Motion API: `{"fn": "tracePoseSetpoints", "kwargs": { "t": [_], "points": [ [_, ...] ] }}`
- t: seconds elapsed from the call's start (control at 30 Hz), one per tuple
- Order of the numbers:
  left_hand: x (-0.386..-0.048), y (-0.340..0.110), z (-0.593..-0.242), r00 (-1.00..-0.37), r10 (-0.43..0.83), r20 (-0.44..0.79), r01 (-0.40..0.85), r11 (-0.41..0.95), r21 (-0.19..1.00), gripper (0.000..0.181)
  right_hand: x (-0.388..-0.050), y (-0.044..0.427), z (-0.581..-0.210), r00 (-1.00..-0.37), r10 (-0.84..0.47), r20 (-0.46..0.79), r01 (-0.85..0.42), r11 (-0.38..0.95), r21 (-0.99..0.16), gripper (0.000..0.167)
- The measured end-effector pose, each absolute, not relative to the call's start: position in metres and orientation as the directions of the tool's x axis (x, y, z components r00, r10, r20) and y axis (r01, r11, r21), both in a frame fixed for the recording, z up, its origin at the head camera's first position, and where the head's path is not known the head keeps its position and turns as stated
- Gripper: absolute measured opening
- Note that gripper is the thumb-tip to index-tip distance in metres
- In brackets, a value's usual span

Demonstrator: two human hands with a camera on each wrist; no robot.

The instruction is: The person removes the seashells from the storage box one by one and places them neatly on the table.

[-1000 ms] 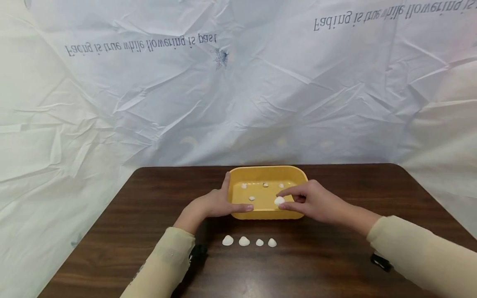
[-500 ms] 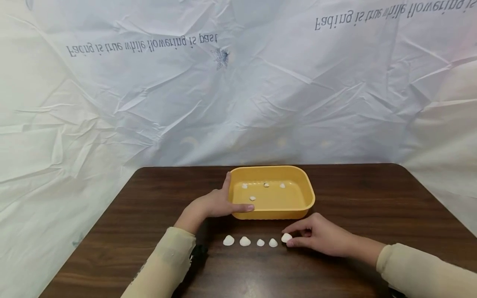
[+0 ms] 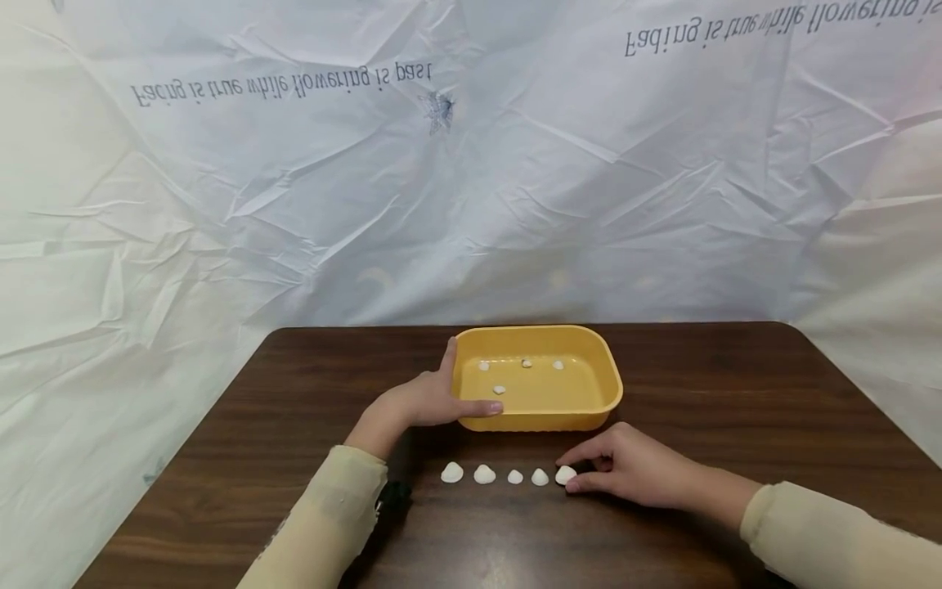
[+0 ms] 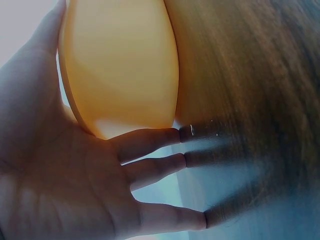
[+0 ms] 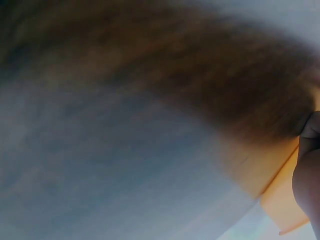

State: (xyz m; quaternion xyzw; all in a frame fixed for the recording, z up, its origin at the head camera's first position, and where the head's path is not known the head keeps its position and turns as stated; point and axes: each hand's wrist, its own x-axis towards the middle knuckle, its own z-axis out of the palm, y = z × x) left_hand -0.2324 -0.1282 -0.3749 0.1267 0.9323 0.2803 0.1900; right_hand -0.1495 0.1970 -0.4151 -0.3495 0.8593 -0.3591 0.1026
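A yellow basin (image 3: 540,422) stands near the back of the table. My left hand (image 3: 423,399) lies against its left end, thumb along the front rim. The left wrist view shows the straight fingers (image 4: 150,142) of that hand reaching the tabletop beside the basin wall. In front of the basin, my right hand (image 3: 636,466) pinches a white seashell (image 3: 565,475) between thumb and index finger, low at the tabletop. This shell is at the right end of a row with other white shells, among them one beside it (image 3: 540,477) and one at the far left (image 3: 452,472).
Several small shells lie apart inside the basin, one (image 3: 499,390) near its front left. The dark wooden table (image 3: 309,393) ends at a pale wrinkled sheet (image 3: 471,204) behind it. The right wrist view is mostly blurred tabletop, with part of a hand at its right edge.
My right hand has carried the shell out of the basin, toward me, to the right end of the row, and lowered it. My left hand has stayed at the basin.
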Motion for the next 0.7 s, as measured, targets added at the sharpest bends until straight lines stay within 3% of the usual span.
{"fn": "tracePoseSetpoints", "kwargs": {
  "t": [0.33,0.7],
  "points": [
    [-0.2328,-0.1278,-0.3719,-0.898,0.333,-0.288,0.126,0.821,0.557,0.143,-0.15,0.1927,-0.4153,-0.693,-0.707,0.144,-0.66,0.541,-0.521,0.029],
    [-0.2326,-0.1267,-0.3727,-0.896,0.326,-0.301,0.116,0.827,0.55,0.144,-0.1473,0.1925,-0.4155,-0.695,-0.704,0.144,-0.66,0.546,-0.515,0.029]
  ]
}}
